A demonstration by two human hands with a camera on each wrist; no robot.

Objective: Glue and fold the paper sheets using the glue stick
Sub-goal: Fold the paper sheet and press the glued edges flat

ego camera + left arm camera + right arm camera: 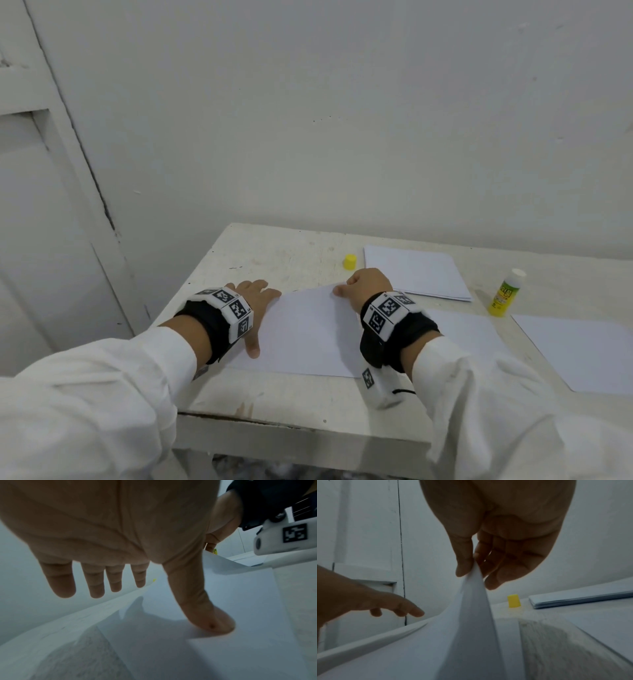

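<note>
Your right hand (368, 286) pinches a lifted corner of the paper sheet (308, 335) between thumb and fingers; the sheet lies near the desk's (274, 394) front left corner. Your left hand (255, 301) lies flat, fingers spread, thumb pressing the sheet's left edge. The uncapped glue stick (505, 293) stands toward the right, its yellow cap (349, 262) near the back edge beside a paper stack (416, 274).

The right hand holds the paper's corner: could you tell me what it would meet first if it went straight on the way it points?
Probably the yellow cap, standing just beyond the right hand that pinches the sheet; depth is uncertain, so it may pass beside it toward the wall.
</note>
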